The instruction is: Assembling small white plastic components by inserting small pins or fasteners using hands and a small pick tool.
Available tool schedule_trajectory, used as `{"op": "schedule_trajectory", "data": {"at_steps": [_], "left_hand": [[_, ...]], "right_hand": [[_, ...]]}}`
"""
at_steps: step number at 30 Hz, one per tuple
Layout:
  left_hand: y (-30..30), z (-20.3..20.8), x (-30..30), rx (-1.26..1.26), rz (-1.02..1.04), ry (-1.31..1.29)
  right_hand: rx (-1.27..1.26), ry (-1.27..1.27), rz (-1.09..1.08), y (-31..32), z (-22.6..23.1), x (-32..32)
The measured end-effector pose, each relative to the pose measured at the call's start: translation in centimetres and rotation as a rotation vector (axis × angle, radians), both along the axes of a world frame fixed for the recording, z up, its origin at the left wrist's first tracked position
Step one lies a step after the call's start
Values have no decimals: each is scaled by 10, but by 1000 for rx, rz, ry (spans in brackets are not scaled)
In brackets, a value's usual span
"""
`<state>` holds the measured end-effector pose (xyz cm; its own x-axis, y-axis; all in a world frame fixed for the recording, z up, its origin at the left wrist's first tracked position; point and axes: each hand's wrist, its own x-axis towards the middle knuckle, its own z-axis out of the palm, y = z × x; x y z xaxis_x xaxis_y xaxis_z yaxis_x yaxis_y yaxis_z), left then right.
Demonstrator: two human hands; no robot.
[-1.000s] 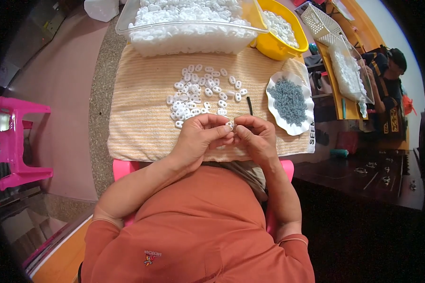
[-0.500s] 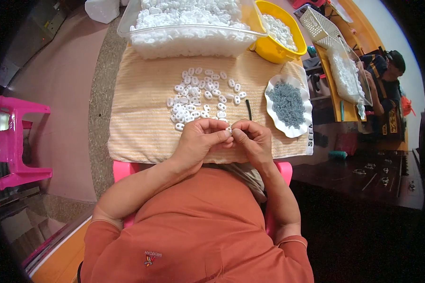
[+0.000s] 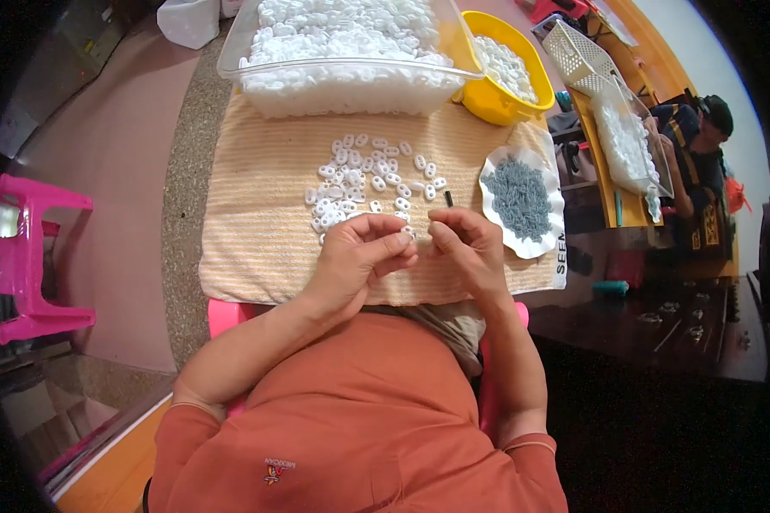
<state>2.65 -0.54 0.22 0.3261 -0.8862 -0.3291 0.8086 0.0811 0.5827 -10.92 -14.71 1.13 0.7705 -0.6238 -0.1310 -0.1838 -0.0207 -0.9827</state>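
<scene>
We see the left hand (image 3: 361,250) and right hand (image 3: 465,248) pinching a small white piece (image 3: 408,231) together at frame centre, the loose white pieces (image 3: 364,181) just above for easy reach.

Our left hand (image 3: 361,254) and right hand (image 3: 462,248) meet fingertip to fingertip over the striped cloth (image 3: 257,222), pinching a small white piece (image 3: 409,231), loose white pieces (image 3: 364,184) just beyond on the cloth, white dish of grey bits (image 3: 522,201) at its right edge, clear tub (image 3: 351,81) and yellow bowl (image 3: 496,103) at its far edge.

Lying at the towel's right edge, just below the white scalloped dish: a narrow white label strip (image 3: 560,256) with dark lettering. Sitting on the orange shirt's lower front: a small embroidered logo (image 3: 279,469), orange and pale.
</scene>
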Motion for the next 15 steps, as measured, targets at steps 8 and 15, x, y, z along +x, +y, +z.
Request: {"op": "schedule_trajectory", "data": {"at_steps": [8, 15], "left_hand": [[-2, 3, 14, -7, 91, 14], [0, 4, 20, -34, 121, 35]], "right_hand": [[-649, 21, 175, -2, -3, 27], [-789, 177, 210, 4, 3, 34]]}}
